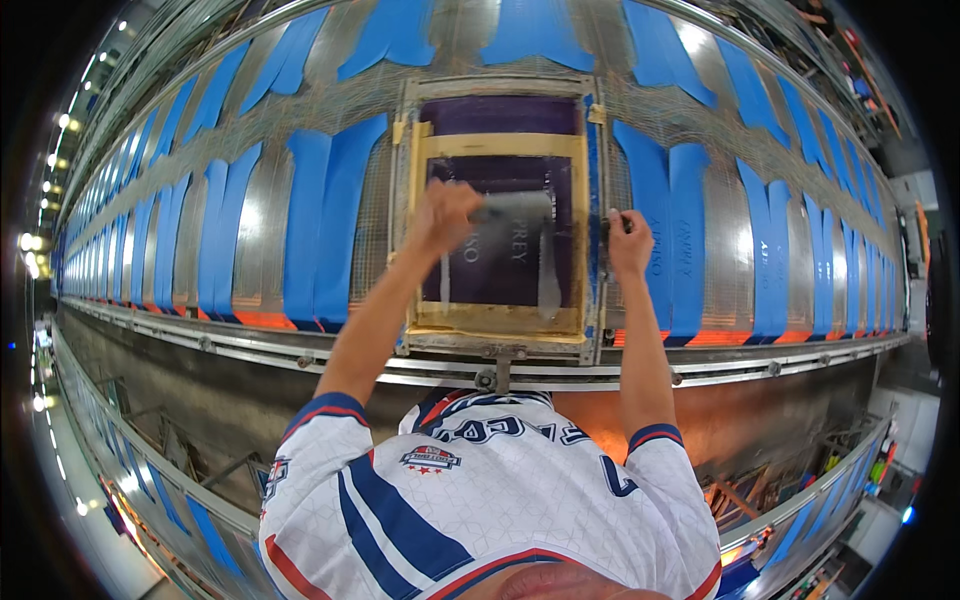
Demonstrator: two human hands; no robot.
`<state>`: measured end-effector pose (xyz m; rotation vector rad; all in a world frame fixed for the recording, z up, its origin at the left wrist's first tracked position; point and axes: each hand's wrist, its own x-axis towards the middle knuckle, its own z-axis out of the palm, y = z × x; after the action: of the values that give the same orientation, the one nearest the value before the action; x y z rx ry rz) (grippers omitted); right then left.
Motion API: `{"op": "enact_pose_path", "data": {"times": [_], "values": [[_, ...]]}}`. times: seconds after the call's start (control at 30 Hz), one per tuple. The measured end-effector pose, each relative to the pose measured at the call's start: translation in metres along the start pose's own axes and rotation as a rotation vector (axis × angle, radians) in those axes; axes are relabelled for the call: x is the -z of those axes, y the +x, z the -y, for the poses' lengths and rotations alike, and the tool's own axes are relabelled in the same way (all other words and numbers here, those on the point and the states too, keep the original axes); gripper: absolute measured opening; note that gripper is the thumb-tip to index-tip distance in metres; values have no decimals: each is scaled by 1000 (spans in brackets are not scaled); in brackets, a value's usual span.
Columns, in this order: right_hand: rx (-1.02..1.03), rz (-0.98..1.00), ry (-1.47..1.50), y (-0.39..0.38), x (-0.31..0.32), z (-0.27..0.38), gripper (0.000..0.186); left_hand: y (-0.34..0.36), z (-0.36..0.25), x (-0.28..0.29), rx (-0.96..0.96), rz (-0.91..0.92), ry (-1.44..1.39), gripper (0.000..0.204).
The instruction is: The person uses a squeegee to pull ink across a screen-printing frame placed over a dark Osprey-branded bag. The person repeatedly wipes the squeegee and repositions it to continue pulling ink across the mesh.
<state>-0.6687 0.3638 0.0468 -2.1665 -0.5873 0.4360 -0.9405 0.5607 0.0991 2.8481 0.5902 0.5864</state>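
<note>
At the centre are one bare left hand (447,212), one bare right hand (630,240), one grey flat-bladed squeegee (522,207) and one rectangular metal-edged screen frame (470,345); across the upper half, over twelve blue fabric pieces (345,215).

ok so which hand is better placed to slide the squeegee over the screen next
Likely the left hand: its grip is on the squeegee, over the screen. The right hand is closed at the right edge of the frame.
</note>
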Motion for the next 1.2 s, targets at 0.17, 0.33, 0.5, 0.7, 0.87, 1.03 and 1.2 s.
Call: {"op": "enact_pose_path", "data": {"times": [0.17, 0.33, 0.5, 0.7, 0.87, 1.03, 1.2], "values": [[64, -25, -44, -1, -1, 5, 29, -125, -106, 17, 49, -18, -3, 25], [-48, 95, 133, -5, -18, -27, 32, -115, -116, 16, 163, 113, 93, 27], [26, 89, 170, -11, -31, -17, 30, -101, -98, 31, 207, 250, 76, 32], [-16, 77, 158, 4, -29, -37, 31, -80, -104, 27, 219, 253, -9, 27], [-8, 53, 113, 2, -25, -36, 29, -82, -96, 28, 192, 340, -91, 28], [30, 213, -317, 11, -15, -19, 35, -10, -30, 26, 191, 395, -98, 27], [467, 597, 9, 74, -33, 79, 53, 75, 41, -3, 198, 392, -142, 28]]}}
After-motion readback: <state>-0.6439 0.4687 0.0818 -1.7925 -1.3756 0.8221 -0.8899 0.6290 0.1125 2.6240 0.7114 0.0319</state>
